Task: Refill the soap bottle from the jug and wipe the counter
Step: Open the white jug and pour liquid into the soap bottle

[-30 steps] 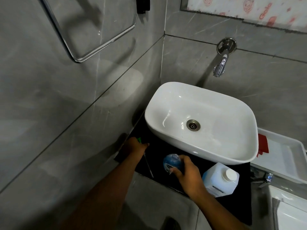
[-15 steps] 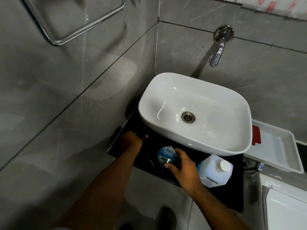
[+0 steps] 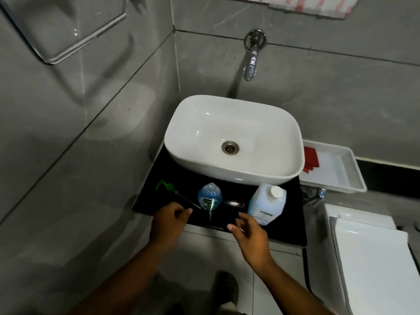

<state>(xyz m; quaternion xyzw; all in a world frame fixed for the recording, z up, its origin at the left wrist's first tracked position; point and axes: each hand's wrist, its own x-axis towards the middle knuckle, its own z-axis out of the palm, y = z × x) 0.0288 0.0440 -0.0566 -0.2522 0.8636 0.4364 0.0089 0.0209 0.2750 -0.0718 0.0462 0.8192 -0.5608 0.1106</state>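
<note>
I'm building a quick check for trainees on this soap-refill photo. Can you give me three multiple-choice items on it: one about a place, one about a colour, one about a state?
1. Where does the jug stand?
A. inside the basin
B. on the black counter, right of the soap bottle
C. in the white tray

2. What colour is the pump head lying on the counter?
A. green
B. red
C. yellow

3. What is the state of the jug's opening?
A. cap off, lying beside it
B. held tilted and pouring
C. closed with its white cap

Answers:
1 B: the jug sits on the dark counter in front of the basin, to the bottle's right.
2 A: the pump lying left of the bottle is green.
3 C: the white cap sits on the jug's neck, and neither the left hand nor the right hand holds it.
</note>
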